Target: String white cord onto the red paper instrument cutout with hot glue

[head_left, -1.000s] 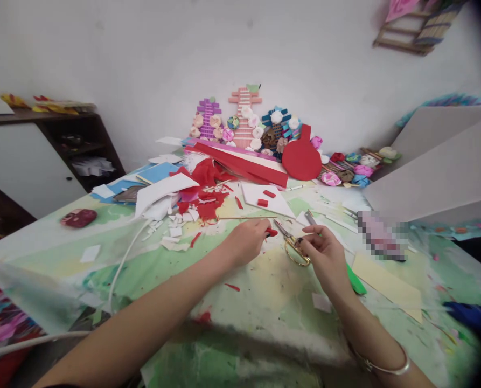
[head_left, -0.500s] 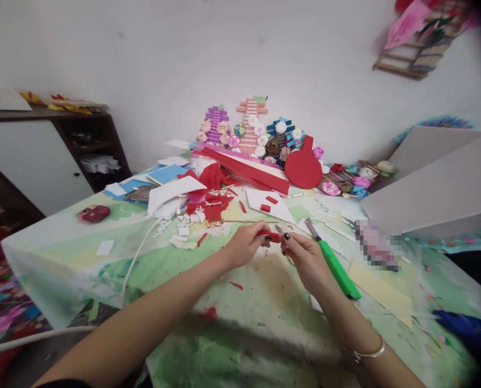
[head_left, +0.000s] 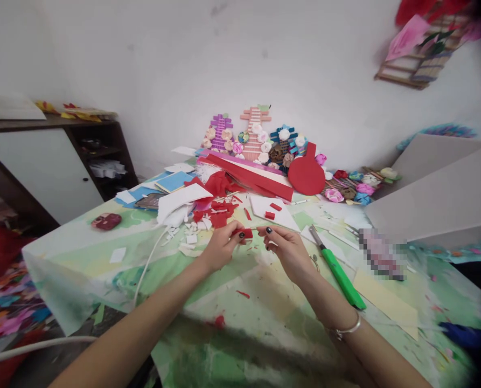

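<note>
Head view, and from where I stand the nearest thing is the desk (head_left: 264, 326), its cloth stained, with a loose red sliver (head_left: 243, 294) lying on the near part. Past the bracelet (head_left: 347, 328) on the right wrist, the two hands have just come apart. Half a second ago both met on the small red piece (head_left: 247, 233); now it sits in the left hand (head_left: 221, 246) alone, its fingers pinched closed on one end while the other end pokes out toward the right. The right hand (head_left: 291, 250) has drawn back a little, fingers bent; whether they hold anything small I cannot tell. As I read it, the piece has gone from two-handed handling to a one-handed hold, leaving the right hand off it.

The scissors (head_left: 315, 262), which the right hand was at a second ago, are mostly hidden behind it now. Beside that forearm lies a green knife (head_left: 342, 277), untouched, resting on the desk.

Farther on, two similar red bits (head_left: 270, 215) rest on a white board (head_left: 281, 220), apart from the held one. Behind those stands a red paddle shape (head_left: 306, 177), before paper-flower decorations (head_left: 255, 134) along the wall.
</note>
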Available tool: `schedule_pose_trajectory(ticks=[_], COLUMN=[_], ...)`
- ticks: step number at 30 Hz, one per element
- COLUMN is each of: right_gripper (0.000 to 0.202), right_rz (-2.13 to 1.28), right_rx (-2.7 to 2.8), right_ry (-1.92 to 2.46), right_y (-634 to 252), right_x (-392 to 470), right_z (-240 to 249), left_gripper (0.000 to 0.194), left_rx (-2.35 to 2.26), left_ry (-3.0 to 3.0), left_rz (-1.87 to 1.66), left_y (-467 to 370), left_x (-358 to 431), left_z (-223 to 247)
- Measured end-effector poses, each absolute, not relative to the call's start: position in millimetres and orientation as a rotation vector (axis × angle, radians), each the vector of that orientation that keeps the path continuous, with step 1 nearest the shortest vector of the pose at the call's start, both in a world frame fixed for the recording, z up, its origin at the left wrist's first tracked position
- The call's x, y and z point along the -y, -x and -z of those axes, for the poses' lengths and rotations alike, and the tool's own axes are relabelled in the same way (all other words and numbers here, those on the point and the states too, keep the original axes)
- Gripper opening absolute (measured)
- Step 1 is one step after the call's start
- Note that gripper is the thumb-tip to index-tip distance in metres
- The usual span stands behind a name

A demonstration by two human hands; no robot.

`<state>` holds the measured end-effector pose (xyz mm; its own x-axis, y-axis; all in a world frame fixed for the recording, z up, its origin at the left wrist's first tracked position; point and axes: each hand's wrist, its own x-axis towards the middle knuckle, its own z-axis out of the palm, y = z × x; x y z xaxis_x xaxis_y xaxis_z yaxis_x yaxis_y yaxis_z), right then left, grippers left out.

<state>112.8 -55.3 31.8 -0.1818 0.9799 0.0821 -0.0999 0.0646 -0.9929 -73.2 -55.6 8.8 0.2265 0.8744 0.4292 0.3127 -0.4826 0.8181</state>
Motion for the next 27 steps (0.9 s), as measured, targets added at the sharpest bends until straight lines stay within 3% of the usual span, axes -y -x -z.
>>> schedule_pose_trajectory(ticks=[14,27], right_gripper=[0.012,0.01], right_rz=[-1.681,-1.459], right_rx=[1.066,0.9], right_ry=[0.697,0.65], right_y=[-86.8,-86.5], right_x=[34.0,20.2], right_z=[-44.9,-45.8], left_gripper=[0.023,0.023], left_rx=[-0.85,-0.78], left_ry=[-1.706,-1.506], left_rz=[-1.166,-1.111], left_y=[75.2,48.5], left_x=[39.2,10.3], left_z=[-28.1,-39.9])
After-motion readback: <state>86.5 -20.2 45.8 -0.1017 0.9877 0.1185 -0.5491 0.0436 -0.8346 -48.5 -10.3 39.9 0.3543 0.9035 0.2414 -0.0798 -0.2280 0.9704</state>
